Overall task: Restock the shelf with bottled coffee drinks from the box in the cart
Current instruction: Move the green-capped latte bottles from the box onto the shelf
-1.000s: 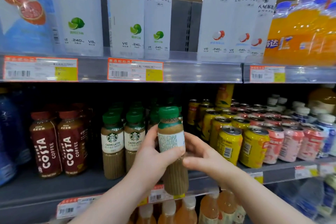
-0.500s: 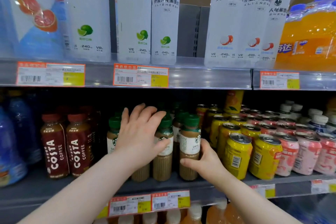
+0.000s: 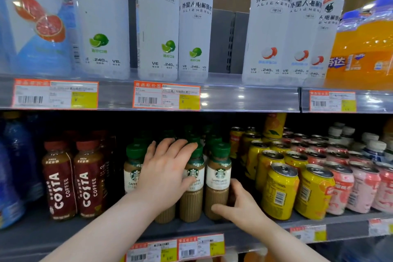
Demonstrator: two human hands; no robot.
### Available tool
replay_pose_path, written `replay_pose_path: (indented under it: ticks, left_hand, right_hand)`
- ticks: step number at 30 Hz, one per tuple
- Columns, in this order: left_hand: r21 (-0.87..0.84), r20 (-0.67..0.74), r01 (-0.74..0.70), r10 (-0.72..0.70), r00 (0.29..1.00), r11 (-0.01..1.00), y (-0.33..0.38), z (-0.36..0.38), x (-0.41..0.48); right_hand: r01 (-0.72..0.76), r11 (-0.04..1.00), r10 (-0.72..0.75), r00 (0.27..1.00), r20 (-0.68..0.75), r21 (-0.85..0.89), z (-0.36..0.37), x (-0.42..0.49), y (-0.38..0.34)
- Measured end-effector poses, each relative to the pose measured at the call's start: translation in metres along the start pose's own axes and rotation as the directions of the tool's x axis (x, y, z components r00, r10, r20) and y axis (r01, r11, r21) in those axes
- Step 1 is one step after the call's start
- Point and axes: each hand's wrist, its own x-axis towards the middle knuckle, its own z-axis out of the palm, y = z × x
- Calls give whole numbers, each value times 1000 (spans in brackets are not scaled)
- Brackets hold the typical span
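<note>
Several green-capped Starbucks latte bottles stand in rows on the middle shelf (image 3: 63, 232). My right hand (image 3: 242, 204) grips the lower part of the rightmost front coffee bottle (image 3: 219, 174), which stands upright on the shelf; the thumb lies across its front and the fingers curl behind its right side. My left hand (image 3: 168, 174) lies with straight, spread fingers over the caps and front of the neighbouring bottles (image 3: 192, 204), hiding one of them. Another front bottle (image 3: 133, 168) shows just left of that hand. The cart and box are out of view.
Dark red Costa coffee bottles (image 3: 59, 181) stand left of the latte rows. Yellow cans (image 3: 280, 191) and pink cans (image 3: 361, 189) crowd the right. The upper shelf edge (image 3: 244, 98) hangs low above, carrying tall white bottles (image 3: 157, 27).
The bottle held in front of the shelf by both hands now stands in the front row. My left hand moved onto the bottles beside it; my right hand slid down to its base.
</note>
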Motion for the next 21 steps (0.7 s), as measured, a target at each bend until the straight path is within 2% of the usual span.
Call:
replay_pose_path:
  ticks: [4,21]
  left_hand:
    - [-10,-36,-16,16,999,1000,-3,2,-1]
    - [10,-106,-20,20,994,1000,-3,7,-1]
  right_hand:
    - [-11,1000,11,1000,4,-24,3,2,0]
    - [28,997,-27,1000,-11,72,1,4,4]
